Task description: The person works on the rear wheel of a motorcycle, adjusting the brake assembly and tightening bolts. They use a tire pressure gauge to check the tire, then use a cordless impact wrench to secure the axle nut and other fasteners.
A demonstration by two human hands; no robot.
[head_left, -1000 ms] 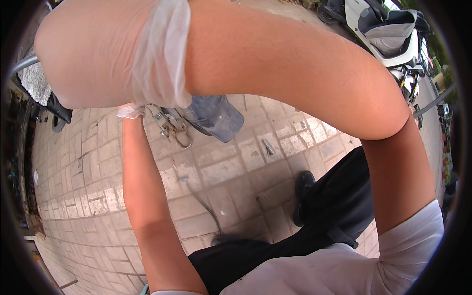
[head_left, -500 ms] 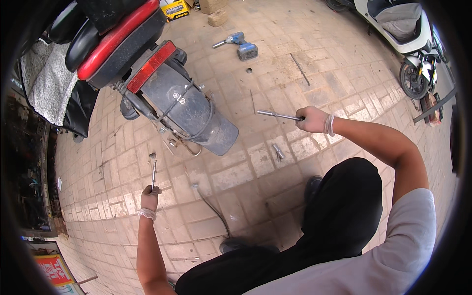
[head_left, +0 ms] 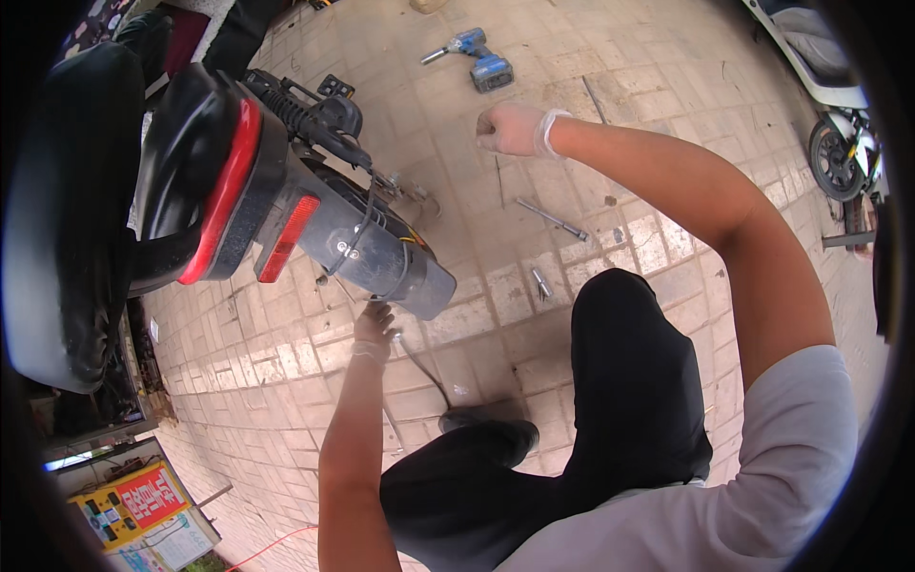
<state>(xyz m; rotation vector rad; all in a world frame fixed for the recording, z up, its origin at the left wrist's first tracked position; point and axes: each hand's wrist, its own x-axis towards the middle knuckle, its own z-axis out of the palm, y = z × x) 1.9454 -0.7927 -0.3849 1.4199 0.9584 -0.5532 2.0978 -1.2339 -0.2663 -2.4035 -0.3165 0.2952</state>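
Note:
My left hand (head_left: 375,326), in a thin pale glove, is at the lower edge of the dark rear mudguard (head_left: 376,262) of a motorbike. Its fingers are apart, and no tool shows in it; whether the fingertips touch the mudguard cannot be made out. Stretched out above the paving, my gloved right hand (head_left: 515,130) has its fingers curled in. Anything inside them is hidden. Below that hand a long metal socket wrench (head_left: 553,219) lies on the bricks. A short shiny socket piece (head_left: 541,283) lies closer to my knee.
A blue cordless impact wrench (head_left: 481,62) lies on the paving farther off. A thin dark rod (head_left: 594,100) lies to its right. By my shoe (head_left: 496,434) a bent cable-like piece (head_left: 424,372) rests. A white scooter (head_left: 839,105) stands far right, a yellow-red box (head_left: 133,505) lower left.
The long socket wrench has left my right hand and lies on the paving. My left hand has moved to the mudguard; its metal tool no longer shows there. The view has turned.

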